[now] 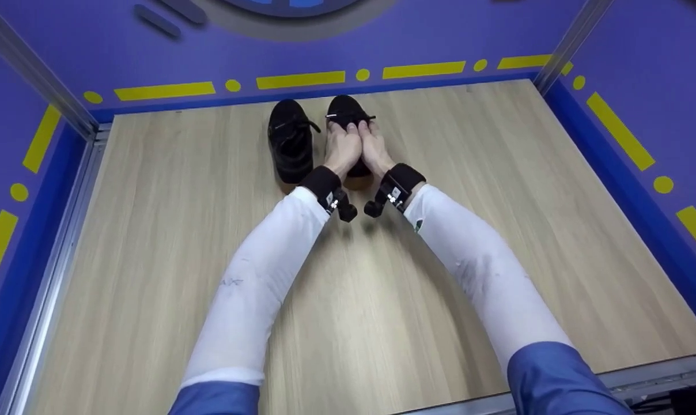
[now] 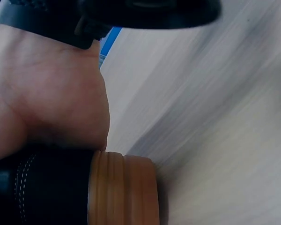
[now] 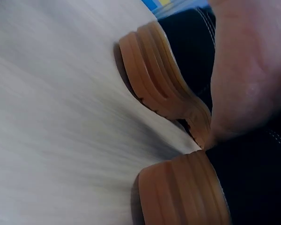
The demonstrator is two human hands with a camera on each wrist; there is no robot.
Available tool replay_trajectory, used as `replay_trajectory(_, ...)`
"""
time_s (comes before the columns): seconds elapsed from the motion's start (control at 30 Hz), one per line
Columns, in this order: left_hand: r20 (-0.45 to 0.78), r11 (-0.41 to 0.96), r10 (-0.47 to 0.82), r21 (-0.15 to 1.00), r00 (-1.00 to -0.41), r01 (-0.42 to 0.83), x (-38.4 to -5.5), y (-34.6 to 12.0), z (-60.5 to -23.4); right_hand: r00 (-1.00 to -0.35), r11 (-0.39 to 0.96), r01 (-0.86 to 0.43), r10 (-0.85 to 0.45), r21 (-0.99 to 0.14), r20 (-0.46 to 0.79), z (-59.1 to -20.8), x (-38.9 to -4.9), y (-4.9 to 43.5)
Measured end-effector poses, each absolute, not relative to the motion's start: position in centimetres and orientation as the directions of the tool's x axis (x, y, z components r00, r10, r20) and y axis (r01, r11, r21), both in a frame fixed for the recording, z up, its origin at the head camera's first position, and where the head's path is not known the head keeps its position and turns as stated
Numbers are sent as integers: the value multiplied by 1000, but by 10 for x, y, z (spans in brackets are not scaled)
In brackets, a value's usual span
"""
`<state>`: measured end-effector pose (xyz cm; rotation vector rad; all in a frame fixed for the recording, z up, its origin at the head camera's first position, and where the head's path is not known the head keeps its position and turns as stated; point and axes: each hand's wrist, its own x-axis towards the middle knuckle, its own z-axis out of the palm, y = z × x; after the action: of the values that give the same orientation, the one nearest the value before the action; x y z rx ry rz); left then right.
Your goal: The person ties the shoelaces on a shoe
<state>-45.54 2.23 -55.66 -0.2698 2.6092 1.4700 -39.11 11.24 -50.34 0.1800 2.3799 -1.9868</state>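
On the wooden board stand two black lace-up shoes with brown soles, toes toward the back wall. My left hand (image 1: 343, 148) and right hand (image 1: 375, 148) hold the right-hand shoe (image 1: 348, 106), one from each side. Both thumbs lie side by side on top, over the tongue and laces; the other fingers are partly hidden. Lace ends (image 1: 372, 117) stick out past the fingertips. In the left wrist view the right palm (image 2: 51, 89) leans by the heel (image 2: 124, 187). The right wrist view has the left palm (image 3: 253, 65) between both heels.
The left-hand shoe (image 1: 287, 132) stands just left of my left hand, a lace loop hanging off its side. Purple walls (image 1: 451, 34) with yellow marks enclose the board (image 1: 152, 242) at the back and sides. A metal rail (image 1: 659, 372) runs along the front edge.
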Motion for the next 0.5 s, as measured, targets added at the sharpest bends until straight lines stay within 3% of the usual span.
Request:
replay_trajectory(0.23,-220,514,-96,824,-971,-238,-456,23,-558,-994,159,98,66,-982,-88,-502,-391,110)
replay_trajectory(0.5,-260,535,-34,811,-965,-237,-465,8,-566,-991,270,128,6,-954,-131,-502,-393,115)
